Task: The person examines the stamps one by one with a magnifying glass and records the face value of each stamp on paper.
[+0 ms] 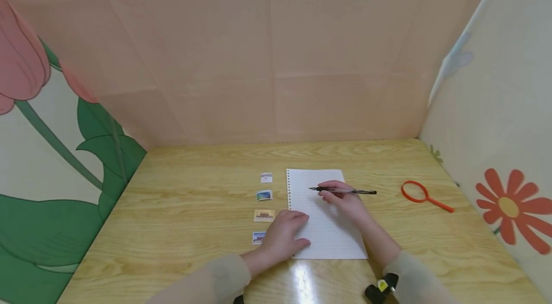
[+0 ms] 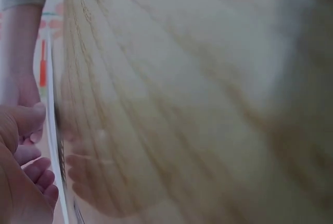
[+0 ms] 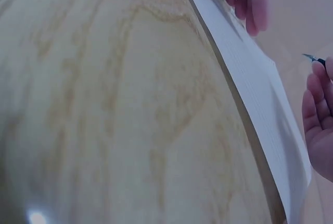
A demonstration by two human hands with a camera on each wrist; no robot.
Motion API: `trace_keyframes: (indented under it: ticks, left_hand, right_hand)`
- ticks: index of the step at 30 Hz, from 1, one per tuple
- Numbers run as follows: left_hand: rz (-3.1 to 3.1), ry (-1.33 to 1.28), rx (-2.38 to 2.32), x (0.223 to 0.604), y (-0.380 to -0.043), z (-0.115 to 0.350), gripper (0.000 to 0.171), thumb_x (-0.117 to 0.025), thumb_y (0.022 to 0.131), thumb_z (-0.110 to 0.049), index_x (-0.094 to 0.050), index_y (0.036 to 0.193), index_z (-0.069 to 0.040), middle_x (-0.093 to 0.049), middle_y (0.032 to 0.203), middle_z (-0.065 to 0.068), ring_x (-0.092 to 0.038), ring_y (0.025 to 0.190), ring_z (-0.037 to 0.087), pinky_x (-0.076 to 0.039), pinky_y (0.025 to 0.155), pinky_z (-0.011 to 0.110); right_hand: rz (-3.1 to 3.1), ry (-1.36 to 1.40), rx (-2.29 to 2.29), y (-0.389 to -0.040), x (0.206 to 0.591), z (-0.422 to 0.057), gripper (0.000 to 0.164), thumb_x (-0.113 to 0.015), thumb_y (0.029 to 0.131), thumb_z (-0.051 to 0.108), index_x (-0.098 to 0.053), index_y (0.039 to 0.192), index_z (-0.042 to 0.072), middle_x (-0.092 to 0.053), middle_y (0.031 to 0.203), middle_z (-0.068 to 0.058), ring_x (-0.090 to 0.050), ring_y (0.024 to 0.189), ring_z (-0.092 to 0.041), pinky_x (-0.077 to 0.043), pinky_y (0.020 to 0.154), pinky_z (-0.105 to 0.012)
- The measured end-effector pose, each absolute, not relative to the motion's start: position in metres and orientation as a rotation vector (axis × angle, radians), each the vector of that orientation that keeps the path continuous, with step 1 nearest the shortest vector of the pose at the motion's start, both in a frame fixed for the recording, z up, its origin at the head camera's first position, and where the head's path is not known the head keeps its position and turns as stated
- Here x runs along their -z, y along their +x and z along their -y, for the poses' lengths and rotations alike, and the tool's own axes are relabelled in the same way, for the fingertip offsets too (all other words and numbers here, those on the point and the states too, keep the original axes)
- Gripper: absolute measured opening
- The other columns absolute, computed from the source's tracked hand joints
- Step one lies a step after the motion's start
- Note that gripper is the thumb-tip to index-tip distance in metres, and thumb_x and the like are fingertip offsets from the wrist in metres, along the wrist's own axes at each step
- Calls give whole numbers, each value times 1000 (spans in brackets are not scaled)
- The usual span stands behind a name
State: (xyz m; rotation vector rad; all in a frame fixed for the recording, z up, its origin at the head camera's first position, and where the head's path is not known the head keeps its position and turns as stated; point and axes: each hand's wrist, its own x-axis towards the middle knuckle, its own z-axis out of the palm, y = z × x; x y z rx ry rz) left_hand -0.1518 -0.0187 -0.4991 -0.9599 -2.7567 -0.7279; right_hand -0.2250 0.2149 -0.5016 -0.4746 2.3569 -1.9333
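Observation:
A lined sheet of paper (image 1: 329,237) with punched holes down its left side lies on the table. My right hand (image 1: 347,203) pinches a slim black pen (image 1: 364,192) over the upper part of the sheet, its metal tip (image 3: 309,57) pointing left. Whether the tip touches the paper I cannot tell. My left hand (image 1: 281,236), fingers relaxed, rests at the sheet's lower left edge. Beside it, small stamp-like pictures form a column: a pale one (image 1: 266,178), a blue-green one (image 1: 264,195), a yellowish one (image 1: 264,216) and a blue one (image 1: 258,238) partly hidden by that hand.
A red magnifying glass (image 1: 441,205) lies to the right of the paper. The wooden table (image 1: 181,227) meets a pinkish backdrop (image 1: 215,79) at the back. Flower-patterned panels stand on both sides.

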Motion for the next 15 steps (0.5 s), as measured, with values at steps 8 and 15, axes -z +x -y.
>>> trace_keyframes:
  ticks: [8,15]
  left_hand:
    - [2774,-975,723,504,-154,21,49,-83,80,-30,-71,121,-7,-64,120,2,-55,112,18,-42,101,29]
    - [2805,-979,717,502,-152,22,45,-81,81,-31,-72,119,-7,-63,122,3,-54,113,18,-41,101,30]
  right_hand:
    - [-2488,-471,1803,-233,500,-204,25,-69,93,7,-67,117,-3,-69,106,-18,-65,86,-17,-52,73,-23]
    - [-2550,-479,1775,-236,484,-189,20,-71,91,7,-69,110,0,-67,104,-14,-60,82,-13,-50,69,-23]
